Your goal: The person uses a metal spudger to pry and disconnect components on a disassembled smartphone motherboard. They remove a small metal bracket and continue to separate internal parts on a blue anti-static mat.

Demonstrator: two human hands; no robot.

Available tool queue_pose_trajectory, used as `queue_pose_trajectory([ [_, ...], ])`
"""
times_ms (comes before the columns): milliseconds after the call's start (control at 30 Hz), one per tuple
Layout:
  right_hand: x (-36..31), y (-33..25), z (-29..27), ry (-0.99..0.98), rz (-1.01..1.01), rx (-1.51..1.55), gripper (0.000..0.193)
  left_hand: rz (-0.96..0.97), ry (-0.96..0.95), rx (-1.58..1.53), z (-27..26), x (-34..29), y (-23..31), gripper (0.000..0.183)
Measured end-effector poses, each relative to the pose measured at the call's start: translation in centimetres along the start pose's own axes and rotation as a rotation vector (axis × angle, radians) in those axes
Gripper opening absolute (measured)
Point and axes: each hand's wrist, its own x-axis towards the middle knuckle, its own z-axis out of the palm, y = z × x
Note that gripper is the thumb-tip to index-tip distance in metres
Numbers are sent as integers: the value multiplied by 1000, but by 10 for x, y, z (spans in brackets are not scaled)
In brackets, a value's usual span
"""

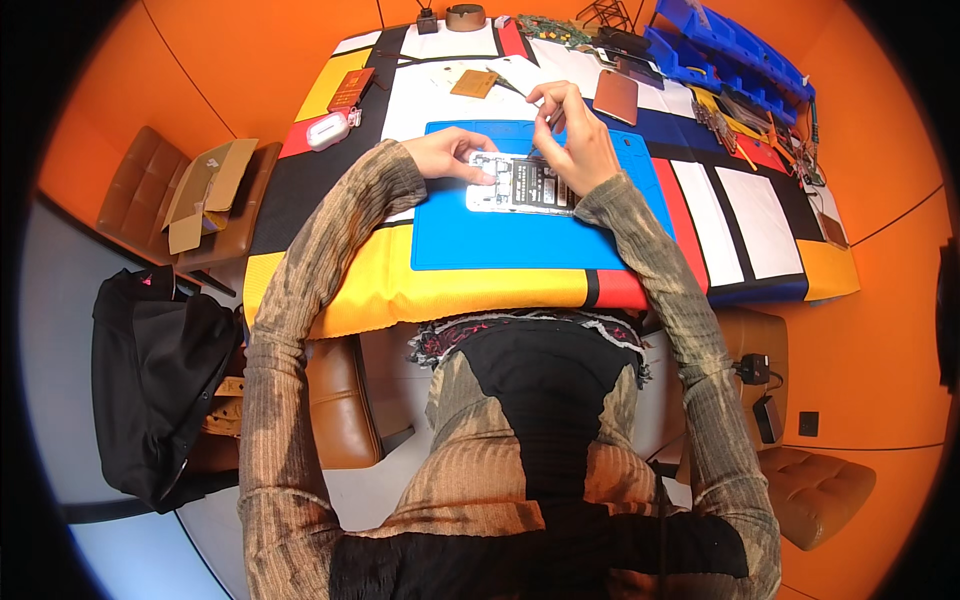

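Note:
An opened smartphone [507, 190] lies crosswise on a blue work mat [500, 250], its back off. A black battery and bright inner parts show. My left hand [452, 155] grips the phone's left end, the thumb on its face and the fingers at its far edge. Over the right half of the phone, my right hand [582, 140] is closed in a pinch, thumb and forefinger together. Something thin and dark seems to point down from those fingers to the phone, too small to make out.
Past the mat lie a brown card-like piece [474, 83] and a reddish-brown phone-shaped slab [615, 96]. Blue parts bins [720, 60] stand far right, near loose tools and cables. Leftward are a white earbud case [327, 131] and a red box [351, 90]. A patterned cloth covers the table.

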Motion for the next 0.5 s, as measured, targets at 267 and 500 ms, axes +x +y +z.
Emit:
queue_pose_trajectory([
  [267,-1,-4,-2,1,-30,-5,22,8,11,4,0,1,0,31],
  [500,1,-2,-1,18,-21,-38,20,4,10,27,-2,1,-3,31],
])
